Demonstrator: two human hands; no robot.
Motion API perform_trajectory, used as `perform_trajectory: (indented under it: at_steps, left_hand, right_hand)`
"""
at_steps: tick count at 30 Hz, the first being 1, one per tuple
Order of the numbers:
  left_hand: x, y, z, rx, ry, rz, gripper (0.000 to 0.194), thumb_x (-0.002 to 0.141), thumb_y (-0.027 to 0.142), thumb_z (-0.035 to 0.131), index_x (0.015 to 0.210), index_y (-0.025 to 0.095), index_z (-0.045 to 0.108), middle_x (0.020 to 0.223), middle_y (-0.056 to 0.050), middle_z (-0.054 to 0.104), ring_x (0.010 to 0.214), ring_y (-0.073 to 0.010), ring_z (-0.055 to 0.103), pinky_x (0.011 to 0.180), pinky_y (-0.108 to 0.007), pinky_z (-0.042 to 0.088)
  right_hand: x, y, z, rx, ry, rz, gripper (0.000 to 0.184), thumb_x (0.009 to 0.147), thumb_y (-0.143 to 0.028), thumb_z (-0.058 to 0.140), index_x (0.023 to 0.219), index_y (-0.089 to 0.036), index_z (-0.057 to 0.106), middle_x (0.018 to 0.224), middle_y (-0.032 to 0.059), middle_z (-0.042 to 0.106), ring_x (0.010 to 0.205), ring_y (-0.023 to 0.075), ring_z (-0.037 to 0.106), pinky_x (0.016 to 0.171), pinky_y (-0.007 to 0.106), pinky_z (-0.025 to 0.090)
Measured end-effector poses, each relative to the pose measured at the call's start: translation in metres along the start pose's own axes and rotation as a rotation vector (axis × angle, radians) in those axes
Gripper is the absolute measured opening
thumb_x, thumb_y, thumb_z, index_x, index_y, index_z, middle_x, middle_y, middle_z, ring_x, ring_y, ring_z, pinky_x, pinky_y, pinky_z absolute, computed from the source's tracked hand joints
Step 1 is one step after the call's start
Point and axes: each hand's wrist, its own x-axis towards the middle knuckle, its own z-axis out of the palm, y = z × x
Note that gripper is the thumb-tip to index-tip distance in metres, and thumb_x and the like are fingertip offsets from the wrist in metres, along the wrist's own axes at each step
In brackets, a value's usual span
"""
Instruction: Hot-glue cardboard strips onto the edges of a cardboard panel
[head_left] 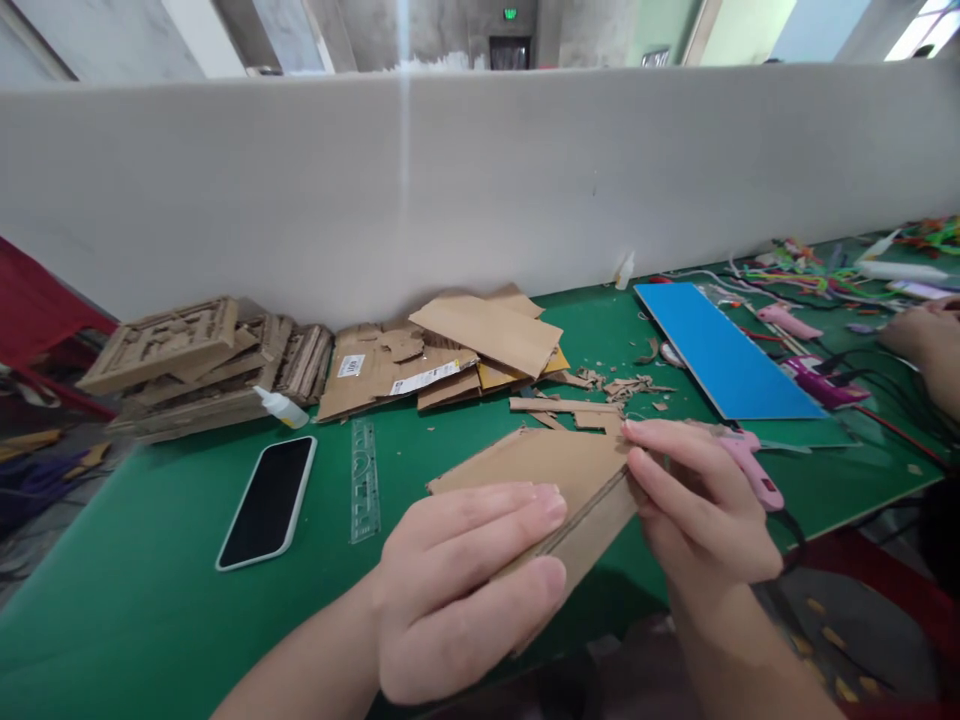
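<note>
Between my two hands is a piece of brown cardboard [574,460], made of panels that meet along a straight edge, tilted above the near side of the table. My left hand [472,590] is closed on its near edge, fingers on the upper face and thumb on the side panel. At the right corner, my right hand [697,495] pinches the cardboard with thumb and fingertips. Just behind that hand lies a pink glue gun [754,470], partly covered by it. Cardboard strips [562,406] lie beyond the held piece.
On the green table [172,530] lie a phone [270,500], a clear stencil ruler [364,480], a glue bottle [281,407], stacked cardboard [195,365], loose sheets [487,335] and a blue board [727,350]. A purple power strip [825,382] trails cables. Another person's hand [930,340] is at right.
</note>
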Motion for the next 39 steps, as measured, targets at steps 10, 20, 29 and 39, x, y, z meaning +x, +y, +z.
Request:
perform_trajectory:
  at_steps: [10, 20, 29, 39]
  left_hand:
    - [-0.004, -0.028, 0.037, -0.279, 0.407, -0.654, 0.016, 0.077, 0.014, 0.065, 0.091, 0.021, 0.063, 0.085, 0.001, 0.07, 0.077, -0.0116, 0.066, 0.068, -0.018, 0.054]
    - [0.007, -0.054, 0.052, -0.906, 0.5, -1.303, 0.028, 0.064, 0.024, 0.075, 0.087, 0.017, 0.06, 0.075, 0.001, 0.065, 0.065, -0.0104, 0.062, 0.057, -0.02, 0.05]
    - [0.005, -0.061, 0.054, -0.947, 0.495, -1.379, 0.029, 0.062, 0.024, 0.076, 0.087, 0.017, 0.061, 0.074, 0.001, 0.066, 0.064, -0.0113, 0.063, 0.059, -0.022, 0.051]
    - [0.004, -0.067, 0.054, -0.881, 0.397, -1.388, 0.027, 0.062, 0.024, 0.075, 0.085, 0.018, 0.062, 0.071, 0.002, 0.065, 0.058, -0.0095, 0.06, 0.052, -0.018, 0.047]
  right_hand:
    - [-0.004, 0.015, 0.008, 0.119, -0.154, 0.138, 0.044, 0.076, -0.004, 0.058, 0.112, -0.028, 0.062, 0.1, 0.004, 0.067, 0.091, 0.018, 0.063, 0.077, 0.033, 0.053]
    - [-0.006, 0.029, 0.02, 0.176, -0.187, 0.729, 0.017, 0.077, -0.027, 0.062, 0.092, -0.023, 0.07, 0.086, 0.0021, 0.07, 0.072, 0.0136, 0.064, 0.066, 0.028, 0.055]
    - [-0.002, 0.027, 0.022, 0.375, -0.357, 0.954, 0.028, 0.073, -0.032, 0.064, 0.098, -0.02, 0.062, 0.068, -0.0007, 0.064, 0.06, 0.0127, 0.06, 0.053, 0.024, 0.049]
    - [-0.004, 0.031, 0.024, 0.343, -0.279, 1.056, 0.027, 0.072, -0.034, 0.065, 0.095, -0.02, 0.066, 0.05, -0.0052, 0.053, 0.043, 0.0078, 0.046, 0.04, 0.019, 0.036]
